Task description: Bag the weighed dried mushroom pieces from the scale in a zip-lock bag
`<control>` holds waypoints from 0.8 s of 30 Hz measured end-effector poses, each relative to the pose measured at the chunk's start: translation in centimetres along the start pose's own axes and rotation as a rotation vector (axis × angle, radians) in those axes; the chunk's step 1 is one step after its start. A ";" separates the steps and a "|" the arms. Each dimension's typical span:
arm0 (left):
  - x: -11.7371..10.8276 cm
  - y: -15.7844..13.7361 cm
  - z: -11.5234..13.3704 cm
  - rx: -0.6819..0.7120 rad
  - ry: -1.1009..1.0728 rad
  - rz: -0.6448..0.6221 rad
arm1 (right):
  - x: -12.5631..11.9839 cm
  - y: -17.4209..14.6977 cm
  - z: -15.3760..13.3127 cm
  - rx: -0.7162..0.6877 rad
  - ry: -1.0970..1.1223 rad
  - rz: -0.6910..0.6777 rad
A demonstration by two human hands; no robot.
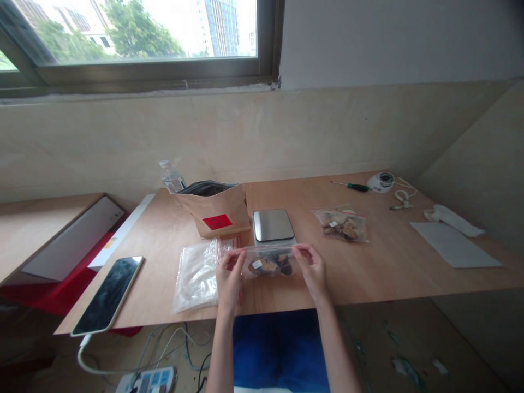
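Note:
A clear zip bag (268,266) with brown dried pieces and a small white label inside is held up near the table's front edge. My left hand (230,275) pinches its upper left corner, and my right hand (311,268) pinches the upper right corner. Just behind the bag lies a small scale (273,225) with a bare steel plate. Beside my left hand, a stack of clear zip bags (196,275) lies flat. An open brown paper pouch (216,210) with a red label stands behind that stack.
Farther right lies another filled zip bag (344,225). A green screwdriver (357,187), a white dome camera (380,182) and a white sheet (454,244) lie beyond it. At left are a plugged-in phone (108,295) and a plastic bottle (172,176).

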State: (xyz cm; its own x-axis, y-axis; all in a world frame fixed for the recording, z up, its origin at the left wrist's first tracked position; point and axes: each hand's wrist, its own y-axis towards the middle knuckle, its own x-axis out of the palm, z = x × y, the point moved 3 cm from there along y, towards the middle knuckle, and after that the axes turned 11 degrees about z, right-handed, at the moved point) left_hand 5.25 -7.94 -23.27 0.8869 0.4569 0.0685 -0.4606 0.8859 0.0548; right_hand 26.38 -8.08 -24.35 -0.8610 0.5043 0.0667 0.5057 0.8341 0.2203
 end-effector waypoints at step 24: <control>0.1 -0.8 1.0 0.088 0.135 -0.205 | -0.3 0.0 -0.5 -0.144 -0.019 -0.093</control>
State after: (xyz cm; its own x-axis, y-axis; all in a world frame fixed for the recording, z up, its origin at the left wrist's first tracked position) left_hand 5.62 -8.67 -22.35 0.9560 0.2804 -0.0866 -0.2668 0.9534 0.1412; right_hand 26.59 -8.34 -23.84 -0.9019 0.4314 0.0210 0.4091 0.8376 0.3621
